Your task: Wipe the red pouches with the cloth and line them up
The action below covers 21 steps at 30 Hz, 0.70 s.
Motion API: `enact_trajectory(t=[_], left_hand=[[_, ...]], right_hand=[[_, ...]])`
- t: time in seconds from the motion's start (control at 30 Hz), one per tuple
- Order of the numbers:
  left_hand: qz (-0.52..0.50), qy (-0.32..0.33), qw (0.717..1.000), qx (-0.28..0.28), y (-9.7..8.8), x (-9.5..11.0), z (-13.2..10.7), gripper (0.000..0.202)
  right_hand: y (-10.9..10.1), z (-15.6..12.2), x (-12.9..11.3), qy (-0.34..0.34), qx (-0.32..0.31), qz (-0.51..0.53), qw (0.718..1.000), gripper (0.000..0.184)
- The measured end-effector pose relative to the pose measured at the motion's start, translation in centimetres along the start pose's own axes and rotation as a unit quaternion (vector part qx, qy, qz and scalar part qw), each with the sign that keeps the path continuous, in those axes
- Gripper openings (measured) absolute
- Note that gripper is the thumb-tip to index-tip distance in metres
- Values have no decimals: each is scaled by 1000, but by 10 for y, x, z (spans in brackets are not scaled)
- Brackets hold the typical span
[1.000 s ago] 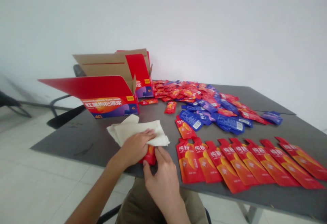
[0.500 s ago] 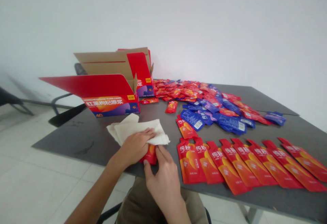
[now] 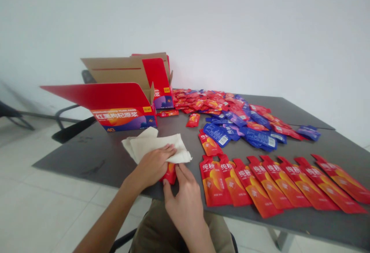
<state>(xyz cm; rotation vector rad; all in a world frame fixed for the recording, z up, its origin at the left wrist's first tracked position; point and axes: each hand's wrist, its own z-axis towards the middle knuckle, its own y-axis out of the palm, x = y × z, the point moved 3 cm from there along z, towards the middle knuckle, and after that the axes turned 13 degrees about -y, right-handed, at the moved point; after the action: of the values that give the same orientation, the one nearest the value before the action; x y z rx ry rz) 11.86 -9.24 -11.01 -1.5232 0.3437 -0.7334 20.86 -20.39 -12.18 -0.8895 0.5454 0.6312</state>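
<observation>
My left hand (image 3: 153,165) presses a folded off-white paper towel (image 3: 156,147) around the top of a red spout pouch (image 3: 170,174). The towel hides the upper part of that pouch. My right hand (image 3: 181,199) pinches the pouch's lower end from the near side, just below the towel. Both hands are close together at the near edge of the dark grey table (image 3: 86,156). A single red pouch (image 3: 209,144) lies a little to the right of the towel.
A neat row of several red pouches (image 3: 254,183) lies along the right of the table. Behind it is a loose heap of red and blue pouches (image 3: 222,114). An open red carton (image 3: 124,118) with raised flaps stands at the back left. A chair (image 3: 73,129) shows behind the table.
My hands and the towel stay in nearly the same grip on the pouch. The whole scene shifts only slightly as my head moves.
</observation>
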Motion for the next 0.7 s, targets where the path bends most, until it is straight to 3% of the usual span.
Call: enact_trajectory(t=[0.2, 0.27, 0.47, 0.7], left_hand=[[-23, 28, 999, 1, 1, 3, -48, 61], [-17, 27, 999, 0, 0, 5, -46, 62], [-23, 23, 999, -15, -5, 5, -3, 63], [-28, 24, 999, -22, 1, 0, -44, 61]], right_hand=[[4, -3, 0, 11, -7, -25, 1000, 32], [3, -3, 0, 10, -6, -26, 1000, 33], [-1, 1, -3, 11, -7, -6, 1000, 27], [3, -1, -1, 15, -9, -9, 1000, 31]])
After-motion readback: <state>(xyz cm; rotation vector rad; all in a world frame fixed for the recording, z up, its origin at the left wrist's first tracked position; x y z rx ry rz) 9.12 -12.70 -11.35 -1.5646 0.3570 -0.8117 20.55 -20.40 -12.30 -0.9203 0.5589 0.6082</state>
